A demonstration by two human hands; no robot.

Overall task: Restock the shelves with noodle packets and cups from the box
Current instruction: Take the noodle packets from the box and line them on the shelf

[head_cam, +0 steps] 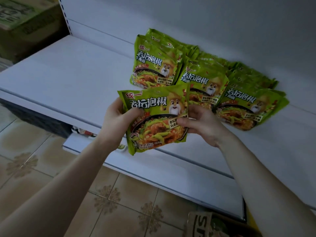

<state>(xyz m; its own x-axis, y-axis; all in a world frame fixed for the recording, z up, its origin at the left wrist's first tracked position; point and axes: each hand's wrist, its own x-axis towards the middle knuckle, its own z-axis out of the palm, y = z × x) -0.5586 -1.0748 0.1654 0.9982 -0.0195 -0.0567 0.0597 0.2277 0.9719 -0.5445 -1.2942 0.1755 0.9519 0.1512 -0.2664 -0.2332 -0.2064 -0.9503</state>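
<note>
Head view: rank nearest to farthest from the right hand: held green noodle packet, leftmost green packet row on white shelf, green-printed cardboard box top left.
1. Held green noodle packet: right hand grips its right edge.
2. Leftmost green packet row: up-left on the white shelf.
3. Green-printed cardboard box: far top left, past the shelf.

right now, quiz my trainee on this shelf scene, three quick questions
1. True or false: the left hand and right hand both have a grip on one green noodle packet.
2. How many rows of packets stand on the white shelf? A two, B three, C five.
3. Fill in: the bare shelf space lies to the rows' ___.
Key: 1 true; 2 B; 3 left.
</note>
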